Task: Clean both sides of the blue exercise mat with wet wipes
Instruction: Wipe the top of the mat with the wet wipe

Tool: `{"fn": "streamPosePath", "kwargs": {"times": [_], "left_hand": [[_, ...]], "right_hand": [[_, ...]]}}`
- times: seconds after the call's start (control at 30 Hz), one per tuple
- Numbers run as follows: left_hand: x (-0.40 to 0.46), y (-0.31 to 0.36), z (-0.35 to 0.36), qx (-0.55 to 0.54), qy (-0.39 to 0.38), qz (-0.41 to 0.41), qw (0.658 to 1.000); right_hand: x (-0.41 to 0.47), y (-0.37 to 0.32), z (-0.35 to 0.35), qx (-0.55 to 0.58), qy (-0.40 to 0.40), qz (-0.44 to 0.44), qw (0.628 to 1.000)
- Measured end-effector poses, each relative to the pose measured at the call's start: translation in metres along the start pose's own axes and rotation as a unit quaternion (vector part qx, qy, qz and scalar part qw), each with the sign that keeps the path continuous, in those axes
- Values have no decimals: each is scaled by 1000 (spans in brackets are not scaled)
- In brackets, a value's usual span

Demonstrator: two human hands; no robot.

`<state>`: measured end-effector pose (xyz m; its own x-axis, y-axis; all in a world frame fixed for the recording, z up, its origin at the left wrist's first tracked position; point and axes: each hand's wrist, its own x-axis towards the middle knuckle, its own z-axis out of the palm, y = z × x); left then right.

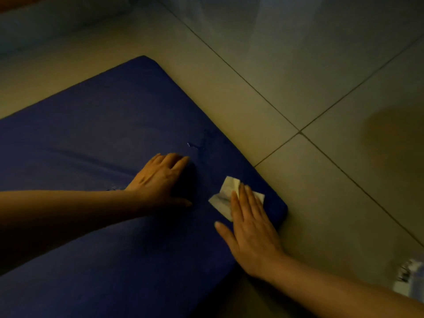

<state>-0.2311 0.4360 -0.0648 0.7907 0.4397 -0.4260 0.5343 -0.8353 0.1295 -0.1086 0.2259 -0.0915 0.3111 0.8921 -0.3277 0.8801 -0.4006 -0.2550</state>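
Observation:
The blue exercise mat (pixel 110 125) lies flat on the tiled floor and fills the left and middle of the head view. A crumpled white wet wipe (pixel 226 196) lies on the mat near its near right corner. My right hand (pixel 250 230) presses flat on the wipe with straight fingers. My left hand (pixel 160 177) rests flat on the mat just left of the wipe, fingers spread. A few small wet glints show on the mat beyond my left hand.
Pale floor tiles (pixel 321 88) with dark grout lines surround the mat to the right and behind. A white pack (pixel 410 278), blurred, sits on the floor at the right edge. A pale wall base runs along the top left.

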Motion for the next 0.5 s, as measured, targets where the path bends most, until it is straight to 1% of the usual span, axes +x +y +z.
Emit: {"fn": "streamPosePath", "kwargs": {"times": [0.03,0.1,0.2,0.23,0.27,0.33,0.37,0.43,0.5], "left_hand": [[2,-3,3,-27,-17,-37,999],[4,-7,11,-70,-49,-85,993],[5,-10,19,-89,-49,-84,991],[6,-11,18,-91,-49,-83,991],[5,-12,17,-89,-55,-82,991],[6,-15,15,-81,-57,-83,992],[6,-15,15,-75,-57,-81,992],[6,-14,14,-63,-53,-79,993],[6,-15,14,-53,-51,-77,994]], "right_hand": [[7,1,-3,8,-17,7,1000],[37,1,-13,37,-13,33,999],[82,0,-25,77,-12,106,991],[86,-1,-24,71,-15,112,991],[82,-2,-21,49,-15,100,994],[58,-8,-12,3,-4,26,1000],[44,-10,-11,-9,-12,-4,1000],[39,-7,-11,-17,-36,-22,999],[60,-4,-18,-2,-26,-6,1000]]}}
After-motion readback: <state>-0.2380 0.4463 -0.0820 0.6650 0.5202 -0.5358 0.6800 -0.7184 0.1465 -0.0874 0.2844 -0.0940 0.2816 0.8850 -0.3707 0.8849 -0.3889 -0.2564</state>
